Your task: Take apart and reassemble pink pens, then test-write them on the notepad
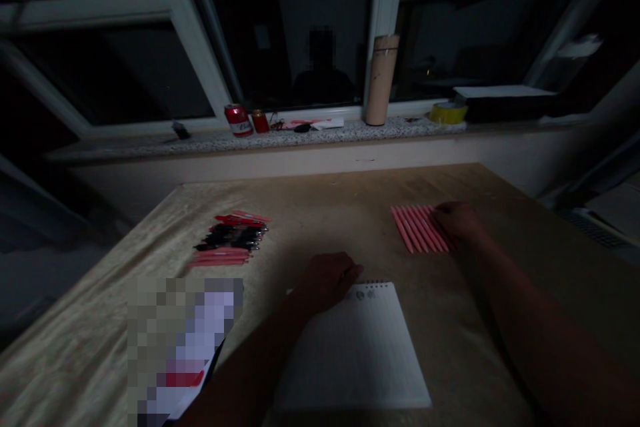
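Note:
My right hand (459, 220) is at the right end of a neat row of pink pens (417, 230). Its fingers are closed around the top of the last pen, which is mostly hidden in shadow under the hand. Over the top left of a spiral notepad (357, 353) rests my left hand (327, 278), fingers curled in; whether anything is inside them is hidden. Small dark drawings show near the notepad's spiral binding. To the left lies a bundle of black, red and pink pens (233, 237).
A phone-like device (200, 347), blurred out, lies by my left forearm. On the windowsill (195, 145) stand a red can (239, 120), a smaller red-gold can (260, 121), a tall beige flask (383, 83) and a yellow tape roll (449, 113). A cloth covers the table (320, 207).

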`<state>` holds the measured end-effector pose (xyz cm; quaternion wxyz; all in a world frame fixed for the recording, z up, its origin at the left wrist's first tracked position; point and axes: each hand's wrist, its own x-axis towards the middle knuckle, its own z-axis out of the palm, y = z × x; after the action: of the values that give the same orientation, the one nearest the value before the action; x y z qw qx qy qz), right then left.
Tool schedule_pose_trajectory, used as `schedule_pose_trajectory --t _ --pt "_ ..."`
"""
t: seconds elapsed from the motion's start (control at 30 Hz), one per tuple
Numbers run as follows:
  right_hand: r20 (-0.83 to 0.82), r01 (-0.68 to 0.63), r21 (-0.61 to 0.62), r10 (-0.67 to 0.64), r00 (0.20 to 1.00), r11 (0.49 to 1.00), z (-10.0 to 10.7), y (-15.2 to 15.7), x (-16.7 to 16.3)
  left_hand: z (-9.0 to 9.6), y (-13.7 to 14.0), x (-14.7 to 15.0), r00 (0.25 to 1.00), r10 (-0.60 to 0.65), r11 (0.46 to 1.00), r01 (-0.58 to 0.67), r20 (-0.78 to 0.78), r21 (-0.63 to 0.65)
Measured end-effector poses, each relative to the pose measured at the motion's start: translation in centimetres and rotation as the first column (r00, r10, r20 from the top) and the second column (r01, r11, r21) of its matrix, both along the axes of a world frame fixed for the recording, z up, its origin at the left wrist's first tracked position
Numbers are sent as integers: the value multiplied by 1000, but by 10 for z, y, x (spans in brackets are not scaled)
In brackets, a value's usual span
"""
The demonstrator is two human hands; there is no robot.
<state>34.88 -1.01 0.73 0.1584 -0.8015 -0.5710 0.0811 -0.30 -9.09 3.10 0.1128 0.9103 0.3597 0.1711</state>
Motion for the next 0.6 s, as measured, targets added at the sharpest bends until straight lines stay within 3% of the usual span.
schedule_pose_trajectory --t 0.3,0.6 --pt "-39 27 115 -23 999 993 7 -3 -8 -4 0 1 1000 12 1000 -12 -5 12" --pt "0 -134 166 136 991 977 30 -14 -60 -1 0 -1 999 27 999 -27 -18 19"
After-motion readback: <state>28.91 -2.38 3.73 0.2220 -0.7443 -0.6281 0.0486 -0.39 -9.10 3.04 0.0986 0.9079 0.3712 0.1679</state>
